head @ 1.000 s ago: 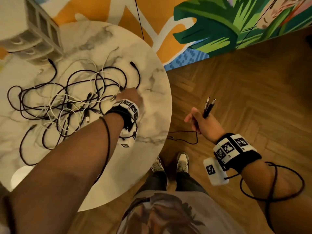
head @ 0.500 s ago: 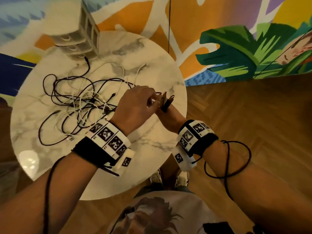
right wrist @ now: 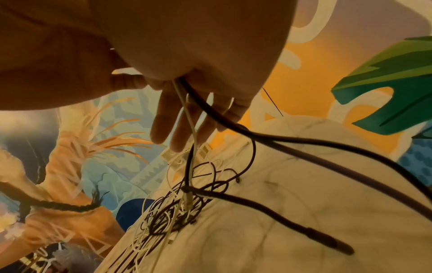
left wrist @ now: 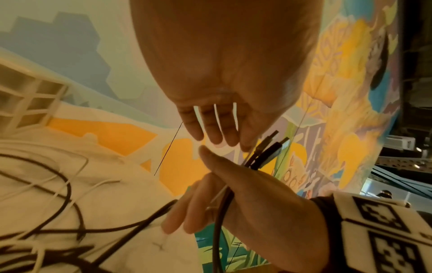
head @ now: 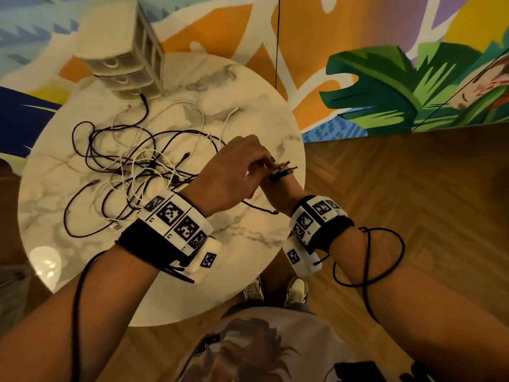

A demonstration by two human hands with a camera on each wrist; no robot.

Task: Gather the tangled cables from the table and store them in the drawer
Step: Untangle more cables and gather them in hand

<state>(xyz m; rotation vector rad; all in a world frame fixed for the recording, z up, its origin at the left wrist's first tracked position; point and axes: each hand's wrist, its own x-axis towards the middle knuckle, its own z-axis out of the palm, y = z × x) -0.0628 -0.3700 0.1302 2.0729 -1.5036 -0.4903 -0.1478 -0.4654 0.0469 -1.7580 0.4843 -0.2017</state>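
Note:
A tangle of black and white cables [head: 132, 166] lies on the round marble table [head: 248, 106], also seen in the right wrist view as the cable pile [right wrist: 177, 208]. My right hand [head: 278, 188] hovers over the table's right edge and grips a bundle of cable ends, whose plugs [head: 283, 172] stick out above the fist. From that hand [right wrist: 187, 120] black and white cords trail down to the pile. My left hand [head: 234, 172] is just left of it, its fingers [left wrist: 215, 134] straight and reaching the plugs [left wrist: 268, 149], holding nothing that I can see.
A small white drawer unit [head: 124, 59] stands at the table's far left edge. One black plug [right wrist: 332, 243] lies loose on the marble near my right wrist. A thin black lead [head: 369, 257] loops round my right forearm. Wooden floor [head: 413, 188] to the right, painted wall behind.
My left hand has lifted off the pile and met my right hand. My right hand has come in from over the floor to the table's edge, still holding the cable ends.

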